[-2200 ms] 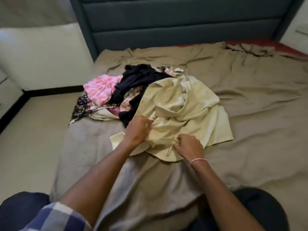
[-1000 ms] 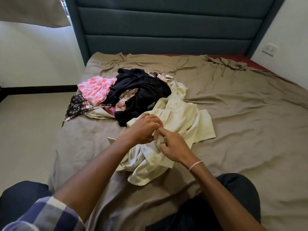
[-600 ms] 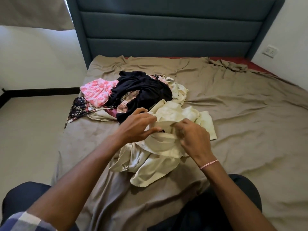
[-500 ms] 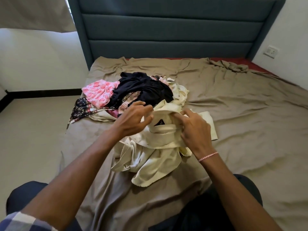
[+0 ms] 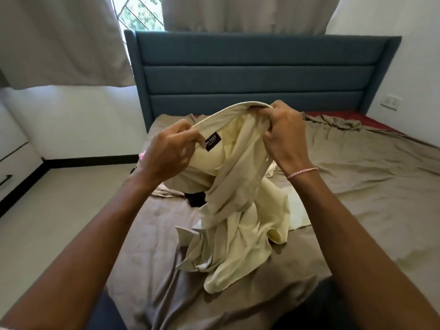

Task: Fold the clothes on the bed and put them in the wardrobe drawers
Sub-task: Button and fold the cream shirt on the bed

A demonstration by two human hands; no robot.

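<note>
over bed (image 5: 357, 206) at 12 o'clock, i see left hand (image 5: 166, 153) and right hand (image 5: 285, 136) pinching cream shirt (image 5: 233, 210) collar, now lifted; folding barely begun.

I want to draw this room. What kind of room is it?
Most likely a bedroom: a wide rumpled bed, its padded blue headboard, and curtains over a window behind it.
</note>
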